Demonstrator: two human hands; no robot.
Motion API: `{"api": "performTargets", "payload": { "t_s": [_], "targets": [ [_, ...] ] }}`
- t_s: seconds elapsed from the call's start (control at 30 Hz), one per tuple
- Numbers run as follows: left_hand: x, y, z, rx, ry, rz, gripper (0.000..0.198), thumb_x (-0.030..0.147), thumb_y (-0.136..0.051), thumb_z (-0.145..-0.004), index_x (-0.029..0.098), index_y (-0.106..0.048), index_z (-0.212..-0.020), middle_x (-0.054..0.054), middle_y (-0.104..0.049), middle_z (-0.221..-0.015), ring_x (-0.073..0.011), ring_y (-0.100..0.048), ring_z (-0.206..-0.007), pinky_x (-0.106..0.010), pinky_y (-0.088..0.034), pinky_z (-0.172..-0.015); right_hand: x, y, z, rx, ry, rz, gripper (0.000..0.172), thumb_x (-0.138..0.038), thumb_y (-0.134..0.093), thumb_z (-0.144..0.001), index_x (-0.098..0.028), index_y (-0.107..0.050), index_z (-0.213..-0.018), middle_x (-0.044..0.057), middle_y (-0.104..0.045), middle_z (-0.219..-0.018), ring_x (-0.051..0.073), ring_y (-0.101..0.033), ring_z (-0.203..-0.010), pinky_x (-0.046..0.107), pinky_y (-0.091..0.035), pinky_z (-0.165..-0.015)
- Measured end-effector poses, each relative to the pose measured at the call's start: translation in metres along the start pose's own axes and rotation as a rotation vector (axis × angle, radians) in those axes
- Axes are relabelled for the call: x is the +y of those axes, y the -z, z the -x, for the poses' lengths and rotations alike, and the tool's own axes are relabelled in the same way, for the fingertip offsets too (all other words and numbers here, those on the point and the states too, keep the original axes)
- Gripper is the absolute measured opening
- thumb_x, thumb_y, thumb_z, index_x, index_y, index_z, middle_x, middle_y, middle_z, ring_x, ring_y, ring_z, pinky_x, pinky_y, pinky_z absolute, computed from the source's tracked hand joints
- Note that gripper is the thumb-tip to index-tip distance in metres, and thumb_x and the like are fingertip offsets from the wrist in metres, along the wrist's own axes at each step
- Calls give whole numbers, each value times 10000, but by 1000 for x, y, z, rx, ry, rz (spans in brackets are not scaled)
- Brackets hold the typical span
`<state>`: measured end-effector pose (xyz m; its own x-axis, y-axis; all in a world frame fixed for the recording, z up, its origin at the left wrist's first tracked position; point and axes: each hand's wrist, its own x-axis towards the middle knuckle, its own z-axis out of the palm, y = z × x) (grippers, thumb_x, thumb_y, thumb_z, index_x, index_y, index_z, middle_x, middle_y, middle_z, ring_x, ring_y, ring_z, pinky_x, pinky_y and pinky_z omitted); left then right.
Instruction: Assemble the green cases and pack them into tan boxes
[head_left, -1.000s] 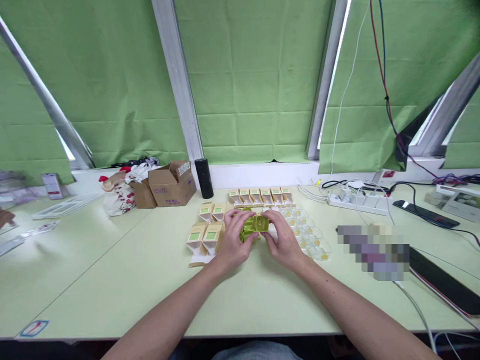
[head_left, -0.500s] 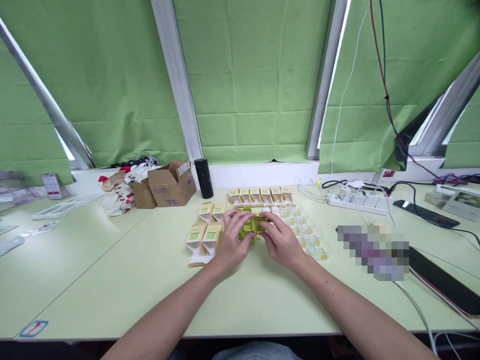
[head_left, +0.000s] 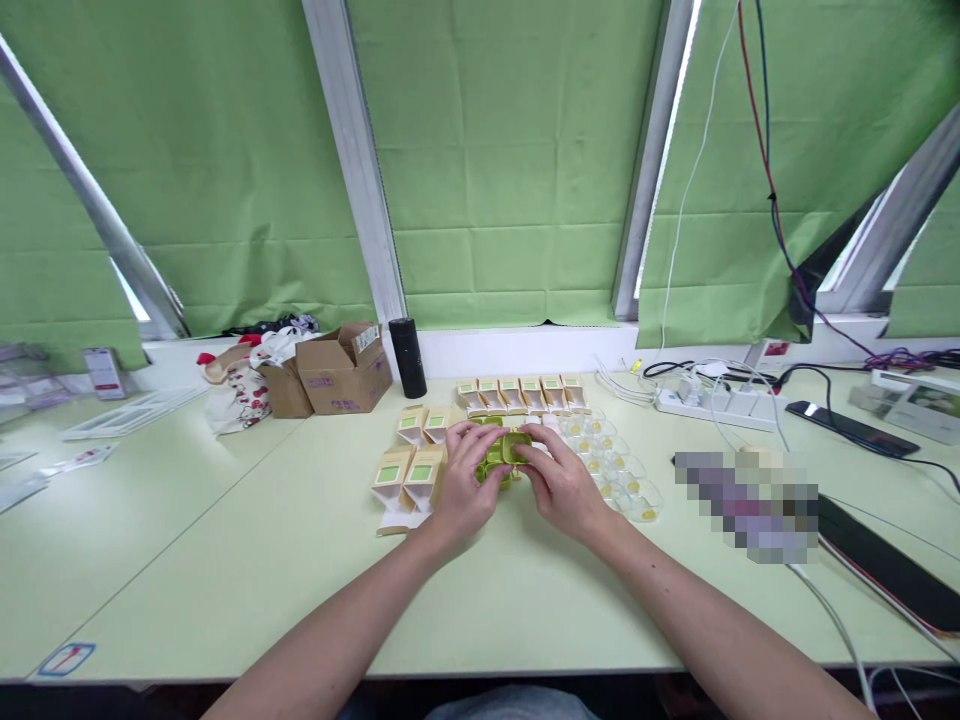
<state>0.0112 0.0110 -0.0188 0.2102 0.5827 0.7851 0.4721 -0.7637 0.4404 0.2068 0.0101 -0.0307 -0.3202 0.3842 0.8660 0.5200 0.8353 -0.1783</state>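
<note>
A small green box (head_left: 515, 449) is held up over the middle of the table, its rounded-square hollow facing the person, smooth and a little glossy like plastic. More green cups (head_left: 496, 451) of the same colour show close behind the left hand, partly hidden by it. To the left stand folded card sleeves (head_left: 424, 477), matt tan outside and white inside, with green square panels; a row of similar cartons (head_left: 510, 396) runs behind. To the right sit clear, curved plastic shells (head_left: 649, 514) with yellow spots in them. The table (head_left: 262, 560) is pale, flat and smooth.

A second ago the box's inside showed a pale oval and the right fingertips sat at its outer edge; now those fingers reach over the rim and into the hollow. Since half a second ago, little has changed.

The left hand (head_left: 469, 475) has its thumb and fingers clamped on the box's left edge, with only its width between them. The right hand (head_left: 564, 485) pinches the right side, thumb low, forefinger inside.
</note>
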Motion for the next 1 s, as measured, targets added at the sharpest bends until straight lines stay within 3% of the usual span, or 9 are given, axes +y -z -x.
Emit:
{"api": "performTargets", "payload": {
  "t_s": [0.77,1.0],
  "targets": [
    [5,1,-1,8,2,-28,385,233,-679,-990,283,-674,-1371,-93,-697,-1298,-301,-496,-1281,-533,-488,-1111,-1,1,0,9,-5,-32,367,-93,-466,-1048,-255,-625,-1337,179,-602,-1408,313,-646,-1279,506,-646,-965],
    [5,1,-1,7,25,-5,403,312,-699,-998,285,-663,-1399,-97,-700,-1302,-303,-506,-1290,-524,-483,-1122,-2,-1,3,66,-68,-80,347,-146,-532,-1053,-255,-542,-1382,159,-662,-1422,296,-635,-1368,535,-601,-1092]
  ]
}}
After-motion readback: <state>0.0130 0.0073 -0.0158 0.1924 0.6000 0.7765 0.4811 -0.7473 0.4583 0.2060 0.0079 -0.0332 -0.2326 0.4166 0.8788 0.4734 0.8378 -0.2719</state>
